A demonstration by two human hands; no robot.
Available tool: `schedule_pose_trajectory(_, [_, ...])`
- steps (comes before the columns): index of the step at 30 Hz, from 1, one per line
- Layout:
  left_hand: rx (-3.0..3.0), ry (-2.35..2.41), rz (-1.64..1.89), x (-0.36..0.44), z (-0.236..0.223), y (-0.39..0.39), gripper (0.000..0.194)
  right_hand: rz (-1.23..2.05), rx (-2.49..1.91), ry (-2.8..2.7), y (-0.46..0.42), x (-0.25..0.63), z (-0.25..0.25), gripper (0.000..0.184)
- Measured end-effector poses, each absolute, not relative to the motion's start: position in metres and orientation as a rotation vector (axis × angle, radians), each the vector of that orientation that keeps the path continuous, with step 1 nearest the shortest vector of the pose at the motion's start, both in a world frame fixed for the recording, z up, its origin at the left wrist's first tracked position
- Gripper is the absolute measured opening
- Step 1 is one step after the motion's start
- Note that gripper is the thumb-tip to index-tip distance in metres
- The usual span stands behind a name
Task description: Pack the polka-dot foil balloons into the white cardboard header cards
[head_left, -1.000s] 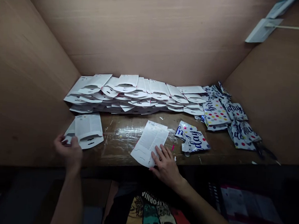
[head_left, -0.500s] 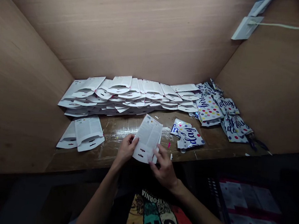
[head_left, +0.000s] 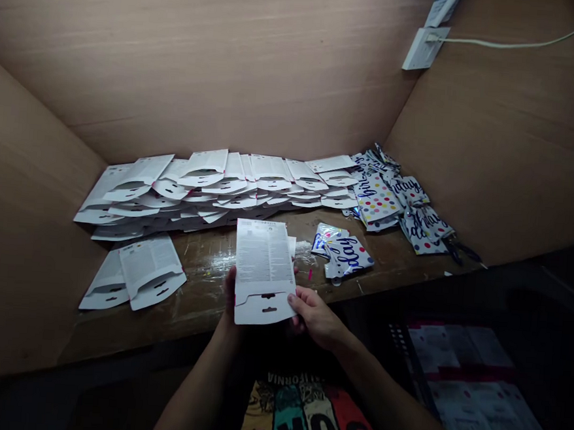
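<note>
From the head camera, the left hand and the right hand are close together, both clamped on the side edges of a white printed cardboard header card, which they hold up over the workbench with its slotted flap toward the person. Just beyond the grip lies a long overlapping row of similar cards, and two more cards lie flat left of the hands. Right of the grip sit folded polka-dot foil balloons with blue lettering.
</note>
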State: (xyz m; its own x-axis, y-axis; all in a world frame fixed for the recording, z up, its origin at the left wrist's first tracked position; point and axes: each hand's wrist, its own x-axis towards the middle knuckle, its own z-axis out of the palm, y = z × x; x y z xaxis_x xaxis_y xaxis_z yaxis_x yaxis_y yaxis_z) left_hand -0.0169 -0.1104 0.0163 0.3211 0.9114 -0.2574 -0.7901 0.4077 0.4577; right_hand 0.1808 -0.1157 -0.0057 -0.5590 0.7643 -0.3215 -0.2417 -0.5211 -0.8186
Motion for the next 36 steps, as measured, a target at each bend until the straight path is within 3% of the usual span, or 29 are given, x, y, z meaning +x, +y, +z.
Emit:
schedule_pose_trajectory(4, [0.330,0.431,1.071,-0.003,0.016,-0.102,0.116,2.080,-0.890,-0.967,-0.121,0.176,0.002,0.045])
schedule_pose_trajectory(10, [0.311,0.441,1.187,0.012,0.028,-0.098,0.106,1.719,-1.081,-0.882,-0.115,0.164,-0.003,0.047])
schedule_pose_trajectory(14, [0.297,0.441,1.129,0.012,0.029,-0.098,0.110,1.795,-0.992,-0.911,-0.112,0.165,0.001,0.037])
schedule_pose_trajectory(19, [0.259,0.464,1.112,0.012,0.025,-0.097,0.114,1.775,-0.985,-0.708,-0.116,0.154,0.003,0.041])
schedule_pose_trajectory(23, [0.249,0.447,1.125,0.014,0.023,-0.094,0.111,1.638,-1.100,-0.846,-0.117,0.151,-0.005,0.053])
schedule_pose_trajectory(29, [0.265,0.484,1.152,0.017,0.018,-0.097,0.108,1.239,-1.308,-1.356,-0.103,0.169,-0.010,0.046])
schedule_pose_trajectory(36, [0.249,0.447,1.211,0.019,0.009,-0.095,0.106,1.560,-1.254,-1.358,-0.093,0.197,-0.019,0.065])
